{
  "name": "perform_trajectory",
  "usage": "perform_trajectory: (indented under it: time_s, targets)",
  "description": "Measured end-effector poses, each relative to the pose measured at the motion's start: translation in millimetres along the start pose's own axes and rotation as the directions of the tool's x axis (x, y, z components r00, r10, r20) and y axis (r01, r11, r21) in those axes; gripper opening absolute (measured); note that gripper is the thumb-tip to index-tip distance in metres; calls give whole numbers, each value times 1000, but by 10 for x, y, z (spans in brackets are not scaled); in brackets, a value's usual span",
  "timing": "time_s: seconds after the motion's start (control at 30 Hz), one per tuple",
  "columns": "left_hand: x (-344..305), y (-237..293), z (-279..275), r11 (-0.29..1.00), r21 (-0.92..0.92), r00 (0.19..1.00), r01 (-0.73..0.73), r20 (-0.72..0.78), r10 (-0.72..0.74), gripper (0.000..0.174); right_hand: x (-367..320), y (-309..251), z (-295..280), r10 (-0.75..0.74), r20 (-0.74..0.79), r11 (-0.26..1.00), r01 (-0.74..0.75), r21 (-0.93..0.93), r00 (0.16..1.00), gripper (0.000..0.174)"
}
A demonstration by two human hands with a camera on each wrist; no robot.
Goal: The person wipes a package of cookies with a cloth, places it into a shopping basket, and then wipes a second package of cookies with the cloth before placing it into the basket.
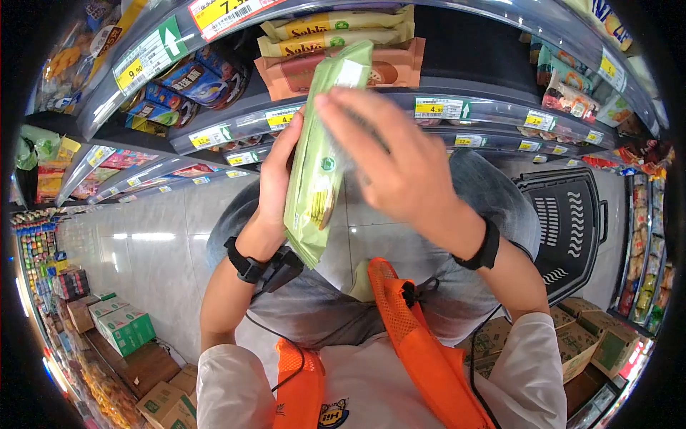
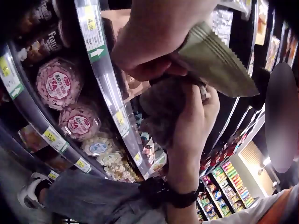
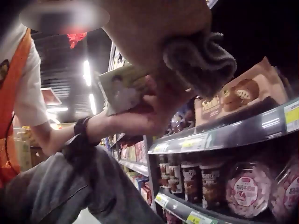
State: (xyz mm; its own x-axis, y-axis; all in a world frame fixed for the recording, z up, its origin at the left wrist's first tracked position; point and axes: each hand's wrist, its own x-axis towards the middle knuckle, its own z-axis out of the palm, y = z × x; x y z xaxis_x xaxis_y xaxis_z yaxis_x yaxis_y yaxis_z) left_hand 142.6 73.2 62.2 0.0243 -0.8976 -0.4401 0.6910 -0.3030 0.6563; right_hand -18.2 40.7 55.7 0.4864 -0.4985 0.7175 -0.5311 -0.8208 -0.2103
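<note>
A long green packet point(image 1: 314, 164) stands tilted in the head view, gripped along one side by the left hand point(image 1: 275, 179). Blurred by motion, the right hand point(image 1: 407, 168) reaches over the packet's upper part, fingers partly extended. In the left wrist view a grey cloth point(image 2: 161, 102) hangs beside the right hand point(image 2: 194, 126), under the packet's crimped end point(image 2: 217, 60). The right wrist view shows the cloth point(image 3: 201, 63) bunched at the right hand, with the left hand point(image 3: 133, 121) around the packet point(image 3: 122, 88). The head view hides the cloth.
A shelf with price tags point(image 1: 441, 109) holds yellow packets point(image 1: 336, 44) and a pinkish packet point(image 1: 396, 66). Tubs of pink sweets point(image 2: 59, 86) stand on a lower shelf. A black basket point(image 1: 561, 229) lies at the right; cartons point(image 1: 125, 325) stand behind at both sides.
</note>
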Motion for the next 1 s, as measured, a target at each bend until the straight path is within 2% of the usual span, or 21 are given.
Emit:
perform_trajectory:
  time_s: [0.07, 0.1, 0.13, 0.23, 0.27, 0.37, 0.43, 0.5, 0.53, 0.63, 0.67, 0.8, 0.83, 0.9, 0.97, 1.0]
  targets:
    - [165, -5, -342, 994, -104, 957, 45, 289, -13, 37, -37, -215, -2, -5, 55, 1000, 5, 13, 998, 49]
    - [193, 25, -369, 986, -148, 904, 80, 427, -9, 38, -72, -267, 2, -101, 52, 995, 101, 3, 993, 49]
    - [121, 20, -301, 999, 19, 993, -43, 113, 41, 40, -116, -305, 15, -194, 50, 981, 195, -9, 980, 48]
    - [200, 75, -428, 997, -36, 937, 64, 346, -48, 44, -212, -416, 137, -239, -86, 965, 247, 92, 967, 49]
    - [207, 52, -428, 996, -47, 945, 72, 322, -53, 46, -221, -419, 166, -220, -120, 963, 235, 134, 968, 48]
    - [157, 16, -325, 999, -33, 964, 35, 264, -25, 44, -150, -328, 92, -244, -133, 966, 252, 49, 961, 46]
    - [57, -15, -221, 1000, -7, 984, -17, 176, 18, 43, -84, -226, 12, -166, -104, 984, 171, 40, 981, 42]
    - [56, -40, -271, 999, -15, 954, -34, 297, 37, 45, -10, -51, 11, -117, -134, 992, 123, 39, 984, 39]
    - [91, -57, -289, 997, -65, 971, 28, 238, -12, 44, 19, 30, 0, -96, -149, 993, 105, 54, 984, 38]
    - [136, -86, -260, 999, 47, 950, -24, 313, 8, 45, 66, 201, -11, -77, -202, 991, 96, 88, 976, 39]
    - [114, -99, -209, 996, 82, 973, -47, 229, 27, 43, 65, 198, -30, -67, -206, 992, 88, 95, 976, 40]
    - [72, -110, -107, 989, 92, 991, -116, 72, 110, 44, 65, 154, -46, -48, -224, 997, 61, 49, 973, 41]
    - [109, -93, -208, 993, 60, 982, -103, 167, 92, 46, 70, 152, -44, -19, -222, 997, 34, 63, 975, 40]
    - [123, -101, -193, 988, 52, 982, -143, 128, 136, 45, 90, 154, -64, 40, -220, 997, -23, 77, 975, 38]
    - [83, -101, -96, 979, 85, 966, -187, 200, 167, 42, 102, 158, -127, 119, -168, 987, -98, 124, 979, 33]
    - [77, -127, -70, 958, 127, 947, -257, 230, 224, 41, 103, 178, -119, 140, -160, 983, -119, 137, 977, 32]
